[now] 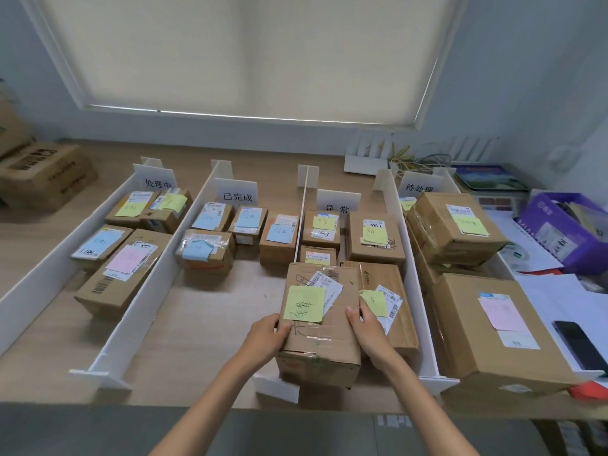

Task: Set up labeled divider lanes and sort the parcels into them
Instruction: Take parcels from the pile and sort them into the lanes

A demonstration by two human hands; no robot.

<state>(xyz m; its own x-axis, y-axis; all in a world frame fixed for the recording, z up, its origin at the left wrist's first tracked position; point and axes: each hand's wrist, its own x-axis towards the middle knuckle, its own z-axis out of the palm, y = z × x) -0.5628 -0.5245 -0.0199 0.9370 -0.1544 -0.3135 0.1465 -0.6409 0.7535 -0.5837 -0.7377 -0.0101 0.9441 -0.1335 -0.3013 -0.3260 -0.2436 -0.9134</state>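
Observation:
I hold a cardboard parcel point(320, 327) with a yellow sticky note above the near end of the thin middle divider point(301, 222). My left hand point(266, 337) grips its left side and my right hand point(367, 327) grips its right side. White dividers point(144, 291) split the table into lanes with standing labels: 处理中 point(158, 183), 已完成 point(237, 196), 异常 point(337, 208), 待处理 point(419, 187). Several parcels with blue, yellow or pink notes lie in each lane. A parcel with a yellow note point(385, 301) lies just right of the held one.
A large box with a pink note point(493, 327) sits at the right front, next to a black phone point(579, 347). A purple box point(566, 232), papers and cables crowd the right side. More cartons point(42, 172) stand at the far left. The table's front edge runs below my forearms.

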